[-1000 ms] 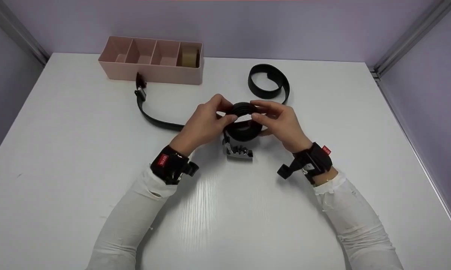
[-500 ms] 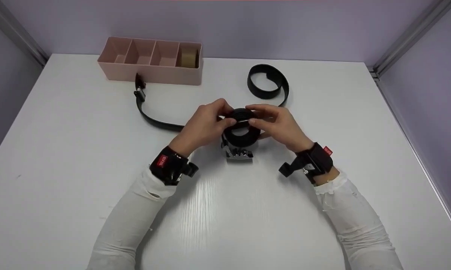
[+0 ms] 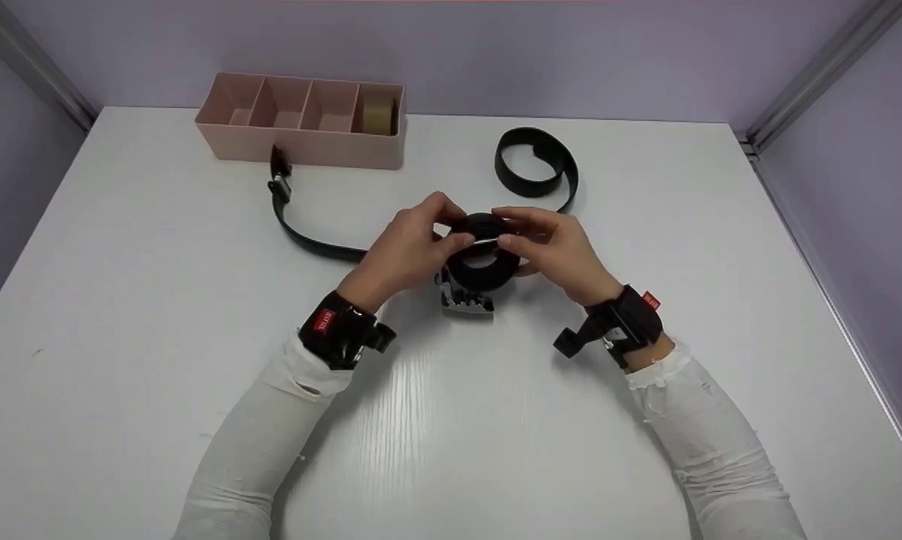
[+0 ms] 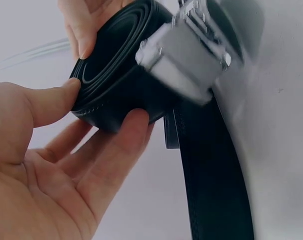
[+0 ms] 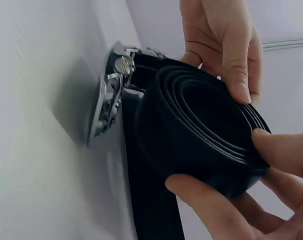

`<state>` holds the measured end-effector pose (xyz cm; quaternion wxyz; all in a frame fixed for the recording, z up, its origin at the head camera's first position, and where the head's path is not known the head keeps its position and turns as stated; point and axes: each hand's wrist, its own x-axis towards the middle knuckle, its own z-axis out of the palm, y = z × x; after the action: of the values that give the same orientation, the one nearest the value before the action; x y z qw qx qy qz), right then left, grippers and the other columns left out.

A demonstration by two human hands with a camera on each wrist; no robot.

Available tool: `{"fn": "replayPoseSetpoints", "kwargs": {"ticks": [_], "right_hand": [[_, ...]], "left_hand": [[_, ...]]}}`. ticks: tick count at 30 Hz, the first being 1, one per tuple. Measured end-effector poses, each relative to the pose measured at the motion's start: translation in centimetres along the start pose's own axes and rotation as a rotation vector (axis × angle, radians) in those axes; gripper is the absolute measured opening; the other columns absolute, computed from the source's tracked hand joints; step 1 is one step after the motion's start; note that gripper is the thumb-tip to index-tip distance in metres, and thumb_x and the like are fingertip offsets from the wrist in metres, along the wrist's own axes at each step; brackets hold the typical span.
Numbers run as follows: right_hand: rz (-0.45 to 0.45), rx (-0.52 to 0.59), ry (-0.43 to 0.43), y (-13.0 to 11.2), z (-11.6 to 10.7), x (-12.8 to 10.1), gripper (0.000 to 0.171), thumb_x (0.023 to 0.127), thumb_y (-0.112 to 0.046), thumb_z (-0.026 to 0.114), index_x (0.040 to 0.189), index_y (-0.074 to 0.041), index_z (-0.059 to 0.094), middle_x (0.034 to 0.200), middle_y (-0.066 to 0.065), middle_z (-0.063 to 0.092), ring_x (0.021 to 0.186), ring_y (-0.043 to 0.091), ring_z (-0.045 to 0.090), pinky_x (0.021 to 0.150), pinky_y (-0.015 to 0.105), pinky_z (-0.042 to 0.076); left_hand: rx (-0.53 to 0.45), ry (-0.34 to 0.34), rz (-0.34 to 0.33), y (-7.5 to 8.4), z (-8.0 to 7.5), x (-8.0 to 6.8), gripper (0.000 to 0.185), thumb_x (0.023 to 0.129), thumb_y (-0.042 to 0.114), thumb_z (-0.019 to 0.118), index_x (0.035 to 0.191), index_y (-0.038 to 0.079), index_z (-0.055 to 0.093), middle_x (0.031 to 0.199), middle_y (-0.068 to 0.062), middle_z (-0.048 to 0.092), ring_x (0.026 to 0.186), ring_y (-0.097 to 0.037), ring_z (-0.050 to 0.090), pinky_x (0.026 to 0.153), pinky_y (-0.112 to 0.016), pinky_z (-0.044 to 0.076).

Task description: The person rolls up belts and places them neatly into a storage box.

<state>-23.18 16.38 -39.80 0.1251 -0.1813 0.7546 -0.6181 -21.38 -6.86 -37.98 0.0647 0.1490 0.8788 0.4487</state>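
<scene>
White table inside lilac partition walls, pink divider box at far left. At centre, the left hand and right hand pinch a coiled black belt from either side, fingers curled round its rim, apparently to keep the coil from springing open. Its metal buckle hangs at the near side against the table; a second belt lies loose beyond

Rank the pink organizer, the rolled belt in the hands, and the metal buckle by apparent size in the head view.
1. pink organizer
2. rolled belt, gripped by left hand and right hand
3. metal buckle
</scene>
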Motion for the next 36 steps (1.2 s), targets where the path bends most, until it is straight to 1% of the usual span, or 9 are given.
{"fn": "replayPoseSetpoints", "kwargs": {"ticks": [4, 7, 11, 18, 23, 26, 28, 30, 36], "right_hand": [[-0.034, 0.055, 0.050, 0.1, 0.0, 0.0, 0.044, 0.088, -0.018, 0.070, 0.130, -0.009, 0.058, 0.116, 0.017, 0.060, 0.096, 0.031, 0.064, 0.063, 0.042, 0.056], [-0.045, 0.068, 0.056, 0.0, 0.0, 0.0, 0.045, 0.088, -0.018, 0.069, 0.130, -0.009, 0.057, 0.117, 0.019, 0.058, 0.096, 0.032, 0.064, 0.065, 0.045, 0.056], [-0.043, 0.060, 0.025, -0.2, -0.2, 0.0, 0.046, 0.089, -0.018, 0.068, 0.132, -0.009, 0.054, 0.118, 0.020, 0.056, 0.095, 0.031, 0.064, 0.068, 0.048, 0.055], [-0.047, -0.001, -0.021, -0.9, -0.5, -0.2, 0.048, 0.089, -0.017, 0.069, 0.133, -0.010, 0.054, 0.117, 0.016, 0.058, 0.094, 0.030, 0.065, 0.068, 0.043, 0.056], [-0.055, -0.103, -0.071, -1.6, -0.3, -0.5, 0.047, 0.089, -0.017, 0.068, 0.134, -0.012, 0.054, 0.125, 0.010, 0.059, 0.097, 0.027, 0.065, 0.066, 0.038, 0.057], [-0.056, -0.115, -0.068, -1.4, -0.2, -0.4, 0.047, 0.089, -0.017, 0.068, 0.134, -0.014, 0.055, 0.129, 0.007, 0.058, 0.098, 0.024, 0.065, 0.064, 0.036, 0.057], [-0.069, -0.101, -0.051, -0.7, -0.4, -0.2, 0.047, 0.089, -0.019, 0.069, 0.134, -0.016, 0.055, 0.128, 0.006, 0.059, 0.097, 0.024, 0.065, 0.062, 0.036, 0.057], [-0.087, -0.082, -0.028, -0.7, -0.3, -0.2, 0.047, 0.088, -0.016, 0.069, 0.133, -0.014, 0.056, 0.125, 0.008, 0.060, 0.095, 0.025, 0.065, 0.061, 0.035, 0.056], [-0.155, 0.029, 0.041, -0.7, 0.0, -0.2, 0.046, 0.086, -0.013, 0.071, 0.131, -0.013, 0.058, 0.114, 0.015, 0.061, 0.088, 0.035, 0.066, 0.063, 0.039, 0.056]], "left_hand": [[-0.012, 0.006, -0.034, 0.0, -0.1, 0.1, 0.030, 0.092, 0.034, 0.062, 0.116, 0.019, 0.049, 0.116, 0.006, 0.061, 0.090, -0.007, 0.059, 0.077, -0.027, 0.048], [-0.037, 0.015, -0.025, 0.0, 0.0, 0.1, 0.029, 0.092, 0.030, 0.063, 0.114, 0.017, 0.049, 0.113, 0.006, 0.061, 0.092, -0.007, 0.061, 0.076, -0.026, 0.049], [-0.043, 0.031, 0.011, 0.0, 0.1, 0.1, 0.026, 0.093, 0.026, 0.063, 0.111, 0.014, 0.049, 0.111, 0.004, 0.062, 0.097, -0.008, 0.062, 0.078, -0.024, 0.049], [-0.013, 0.065, 0.079, 0.2, 0.1, -0.1, 0.023, 0.092, 0.022, 0.064, 0.110, 0.014, 0.053, 0.108, 0.004, 0.065, 0.096, -0.008, 0.062, 0.080, -0.024, 0.049], [0.011, 0.032, 0.095, 0.3, 0.2, -0.3, 0.024, 0.091, 0.024, 0.065, 0.112, 0.016, 0.056, 0.110, 0.005, 0.065, 0.096, -0.007, 0.062, 0.081, -0.025, 0.049], [0.015, 0.018, 0.083, 0.3, 0.3, -0.3, 0.025, 0.092, 0.025, 0.065, 0.114, 0.017, 0.055, 0.113, 0.006, 0.064, 0.098, -0.008, 0.061, 0.081, -0.025, 0.049], [0.015, 0.018, 0.074, 0.3, 0.2, -0.2, 0.027, 0.092, 0.026, 0.064, 0.116, 0.017, 0.054, 0.116, 0.007, 0.063, 0.099, -0.008, 0.061, 0.082, -0.025, 0.049], [0.009, 0.028, 0.073, 0.3, 0.2, -0.2, 0.029, 0.092, 0.027, 0.064, 0.117, 0.018, 0.053, 0.118, 0.007, 0.062, 0.101, -0.008, 0.060, 0.082, -0.025, 0.048], [-0.039, 0.090, 0.107, 0.4, 0.2, 0.0, 0.033, 0.091, 0.027, 0.065, 0.120, 0.018, 0.052, 0.118, 0.004, 0.061, 0.102, -0.006, 0.059, 0.081, -0.024, 0.048]]}}
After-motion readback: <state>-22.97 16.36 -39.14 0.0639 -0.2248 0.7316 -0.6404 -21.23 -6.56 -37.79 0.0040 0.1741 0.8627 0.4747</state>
